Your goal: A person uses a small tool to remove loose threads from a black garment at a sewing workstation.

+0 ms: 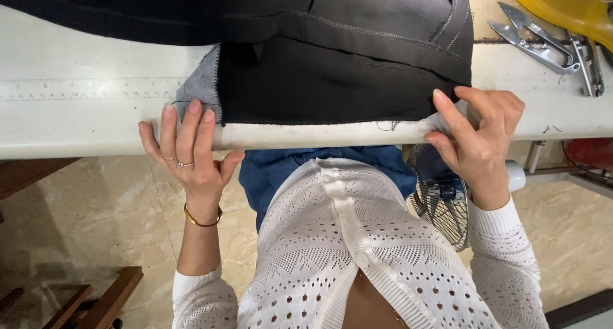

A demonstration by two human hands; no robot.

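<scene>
Pinch grip (447,121) on matte black fabric (332,80)

A piece of fabric (332,54) lies on the table (83,121), spread from the far left across to the right, its near edge running along the table's near edge. The left hand (188,153) rests at the table's near edge, fingers on the fabric's left near corner. The right hand (482,134) sits at the fabric's right near corner, fingers touching it. Far right on the table lie thread snips (533,41), well apart from the fabric. Below the table, near the right hand, stands a fan (440,201).
</scene>
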